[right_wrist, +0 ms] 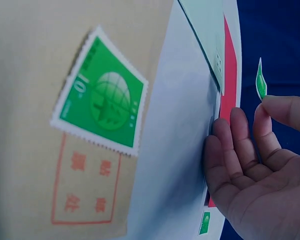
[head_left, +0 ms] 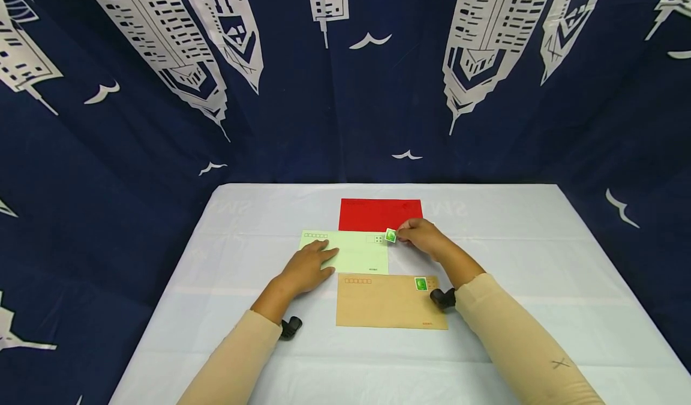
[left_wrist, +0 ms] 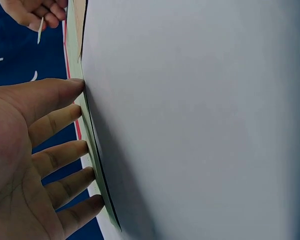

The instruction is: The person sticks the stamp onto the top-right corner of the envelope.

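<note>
My right hand [head_left: 423, 237] pinches a green postage stamp [head_left: 390, 235] between thumb and forefinger, above the upper right corner of a pale green envelope [head_left: 353, 255]. The right wrist view shows this stamp [right_wrist: 261, 82] nearly edge-on, off the paper. With fingers spread, my left hand [head_left: 309, 266] rests on the left part of the green envelope; its fingertips touch the paper in the left wrist view. Nearer me lies a tan envelope [head_left: 385, 306], bearing a green stamp [head_left: 421, 284] just left of its printed stamp box.
Behind the green envelope lies a red envelope [head_left: 378, 214]. Another green stamp [right_wrist: 204, 223] lies on the table beyond my right hand. A white cloth covers the table [head_left: 513, 231], and a dark blue patterned curtain [head_left: 335, 111] hangs behind it.
</note>
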Tool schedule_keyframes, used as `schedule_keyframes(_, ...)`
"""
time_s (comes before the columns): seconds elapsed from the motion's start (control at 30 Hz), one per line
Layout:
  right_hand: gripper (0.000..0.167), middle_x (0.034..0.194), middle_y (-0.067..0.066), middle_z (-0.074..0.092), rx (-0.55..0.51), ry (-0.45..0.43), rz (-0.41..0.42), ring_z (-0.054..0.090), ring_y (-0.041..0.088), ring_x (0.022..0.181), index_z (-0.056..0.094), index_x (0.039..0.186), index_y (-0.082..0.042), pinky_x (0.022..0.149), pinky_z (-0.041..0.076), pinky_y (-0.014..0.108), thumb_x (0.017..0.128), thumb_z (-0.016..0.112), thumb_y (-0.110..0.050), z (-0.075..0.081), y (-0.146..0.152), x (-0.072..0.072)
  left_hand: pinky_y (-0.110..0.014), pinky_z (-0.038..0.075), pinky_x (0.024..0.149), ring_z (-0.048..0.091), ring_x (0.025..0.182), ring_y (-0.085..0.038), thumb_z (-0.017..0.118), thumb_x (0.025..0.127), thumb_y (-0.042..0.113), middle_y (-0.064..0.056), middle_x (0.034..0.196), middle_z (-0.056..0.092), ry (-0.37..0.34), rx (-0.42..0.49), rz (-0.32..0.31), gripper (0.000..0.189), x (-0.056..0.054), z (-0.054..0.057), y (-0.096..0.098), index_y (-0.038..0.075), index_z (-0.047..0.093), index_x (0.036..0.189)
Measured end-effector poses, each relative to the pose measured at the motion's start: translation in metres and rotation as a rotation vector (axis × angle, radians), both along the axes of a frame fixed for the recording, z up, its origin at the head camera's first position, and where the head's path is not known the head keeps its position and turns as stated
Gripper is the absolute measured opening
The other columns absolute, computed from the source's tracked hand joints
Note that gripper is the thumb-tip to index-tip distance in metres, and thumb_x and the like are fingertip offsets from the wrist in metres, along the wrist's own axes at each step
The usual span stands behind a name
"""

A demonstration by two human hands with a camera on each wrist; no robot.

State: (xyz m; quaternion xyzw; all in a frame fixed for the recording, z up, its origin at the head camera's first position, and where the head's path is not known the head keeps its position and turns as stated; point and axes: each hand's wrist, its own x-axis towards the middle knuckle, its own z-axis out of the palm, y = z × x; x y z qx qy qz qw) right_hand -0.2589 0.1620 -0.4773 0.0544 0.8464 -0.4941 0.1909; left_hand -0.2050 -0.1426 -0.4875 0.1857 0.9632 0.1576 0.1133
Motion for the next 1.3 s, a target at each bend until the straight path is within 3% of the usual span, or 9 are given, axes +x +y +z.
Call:
schedule_keyframes(0.67,0.020,0.110,0.012,0.067,-0.088,0.025,0.004,0.065,0.025,0.104,0.061,0.111,-0.003,0.097,0.055,0.031,0.100,0.055,-0.019,0.000,-0.016,-0.005,-0.055,0.032,0.122,0.032,0.153,-0.033,0.064,0.099,0.031,-0.010,0.162,0.040,0.001,0.021,-0.002,0.051,0.002,0.003,-0.001,0.019,0.054,0.148)
schedule_keyframes(1.3,0.016,0.108,0.016,0.071,-0.117,0.043,0.028,0.069,0.023,0.097,0.061,0.106,0.000,0.089,0.058,0.028,0.100,0.056,-0.015,-0.002,-0.026,-0.006,-0.053,0.030,0.124,0.030,0.154,-0.033,0.063,0.100,0.033,-0.010,0.163,0.038,0.000,0.009,-0.008,0.052,0.000,0.000,-0.002,0.020,0.052,0.149)
